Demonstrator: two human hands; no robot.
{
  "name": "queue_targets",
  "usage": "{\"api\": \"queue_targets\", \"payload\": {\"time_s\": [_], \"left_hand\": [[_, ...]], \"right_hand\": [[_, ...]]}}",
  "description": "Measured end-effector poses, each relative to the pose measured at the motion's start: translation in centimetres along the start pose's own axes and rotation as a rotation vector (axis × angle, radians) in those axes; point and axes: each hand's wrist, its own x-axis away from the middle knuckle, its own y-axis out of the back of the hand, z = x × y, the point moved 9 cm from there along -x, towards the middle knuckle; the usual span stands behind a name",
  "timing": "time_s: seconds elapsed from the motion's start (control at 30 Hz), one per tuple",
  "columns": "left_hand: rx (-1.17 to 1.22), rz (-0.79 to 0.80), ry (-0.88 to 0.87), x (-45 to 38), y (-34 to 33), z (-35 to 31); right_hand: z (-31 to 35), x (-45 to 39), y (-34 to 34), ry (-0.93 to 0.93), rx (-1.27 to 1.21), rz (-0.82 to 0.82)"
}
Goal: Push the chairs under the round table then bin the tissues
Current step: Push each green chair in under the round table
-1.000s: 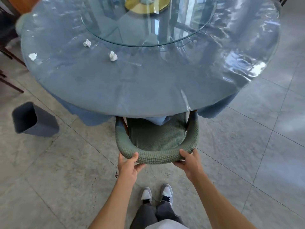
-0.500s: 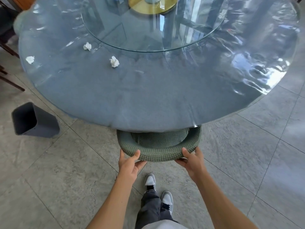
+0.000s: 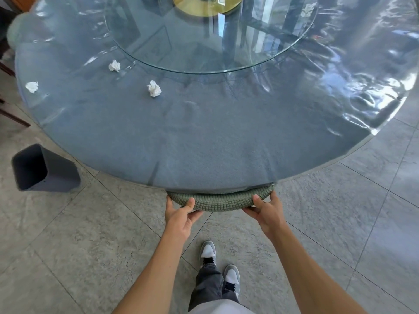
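A green padded chair [image 3: 221,201] stands under the round table [image 3: 204,143]; only the curved top of its backrest shows past the table's near edge. My left hand [image 3: 180,215] grips the backrest's left part, thumb on top. My right hand [image 3: 266,210] grips its right part the same way. Three crumpled white tissues lie on the blue tablecloth: one at the far left [image 3: 31,86], one further back [image 3: 114,65], one nearer the middle [image 3: 154,89].
A dark grey bin [image 3: 43,169] stands on the tiled floor at the left, beside the table. A glass turntable [image 3: 210,41] sits on the table's centre. Dark chair legs [image 3: 13,118] show at the left edge. My feet [image 3: 217,264] are just behind the chair.
The chair has slid forward under the table: its seat and arms showed before, now only the backrest's top does. Both hands stayed on the backrest, and I stepped closer.
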Motion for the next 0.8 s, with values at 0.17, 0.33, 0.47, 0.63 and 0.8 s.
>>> {"api": "queue_targets", "payload": {"time_s": [0.17,0.33,0.47,0.63,0.8], "left_hand": [[-0.014,-0.004,-0.006,-0.3,0.1,-0.1],[-0.022,0.002,-0.008,-0.4,0.1,-0.1],[-0.036,0.004,-0.012,-0.1,0.1,-0.1],[-0.054,-0.013,-0.014,0.3,0.5,0.2],[-0.152,-0.071,-0.090,1.0,1.3,-0.4]], "right_hand": [[-0.1,-0.2,0.0,-0.004,0.022,-0.021],[-0.2,-0.2,0.0,-0.010,0.014,-0.036],[-0.3,0.1,0.1,-0.022,0.007,-0.046],[-0.5,0.7,0.3,-0.026,0.012,-0.065],[-0.3,2.0,1.1,-0.007,0.092,-0.163]]}}
